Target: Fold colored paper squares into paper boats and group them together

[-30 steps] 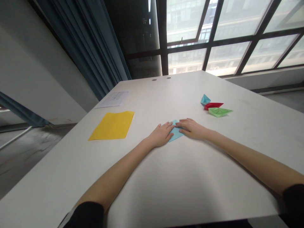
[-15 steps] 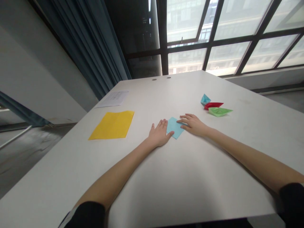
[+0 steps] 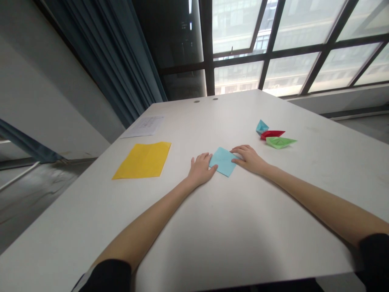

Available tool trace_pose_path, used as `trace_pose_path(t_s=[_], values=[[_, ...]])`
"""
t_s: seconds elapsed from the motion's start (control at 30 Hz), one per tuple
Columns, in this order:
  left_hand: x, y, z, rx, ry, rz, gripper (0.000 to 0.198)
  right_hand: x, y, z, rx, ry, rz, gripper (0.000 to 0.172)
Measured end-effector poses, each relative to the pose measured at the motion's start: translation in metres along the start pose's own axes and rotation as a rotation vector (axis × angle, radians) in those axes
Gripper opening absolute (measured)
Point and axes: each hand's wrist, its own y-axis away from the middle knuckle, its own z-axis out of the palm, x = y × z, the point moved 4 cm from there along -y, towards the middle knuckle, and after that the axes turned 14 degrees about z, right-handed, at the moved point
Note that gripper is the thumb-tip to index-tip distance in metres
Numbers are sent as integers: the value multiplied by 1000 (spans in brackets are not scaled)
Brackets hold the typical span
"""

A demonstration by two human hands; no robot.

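Note:
A light blue folded paper square lies on the white table, between my two hands. My left hand rests at its left side, fingers apart, with the thumb on the lower left edge. At the right side is my right hand, its thumb and fingertips touching the paper's right corner and the fingers spread. Both palms face down, and neither hand grips the sheet.
Yellow paper lies to the left, with a printed white sheet behind it. Folded blue, red and green paper pieces sit together at the right. Windows and a curtain stand beyond the table.
The blue paper has turned a little, and more of it shows. My left hand has shifted slightly left, its fingers less stretched; my right fingertips have moved back to the paper's edge.

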Motion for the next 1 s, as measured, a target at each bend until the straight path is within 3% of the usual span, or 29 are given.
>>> trace_pose_path(t_s=[0.17,0.33,0.43,0.53,0.67,0.83,1.0], values=[[-3,-2,-4,149,12,42,44,0,1,-3,32,-59,8,25],[-1,-2,-9,233,-25,98,48,-5,3,-4,25,-88,-51,12],[3,0,-13,261,-66,170,40,-9,5,-4,-9,-88,-109,18],[8,0,-13,224,-91,268,25,-13,7,-5,-61,-56,-164,28],[12,0,-7,100,-103,359,26,-18,9,-7,-88,-16,-187,32],[18,-1,-7,96,-140,307,21,-27,11,-9,-72,8,-170,19],[29,0,-8,94,-215,261,32,-36,15,-7,-99,57,-179,25]])
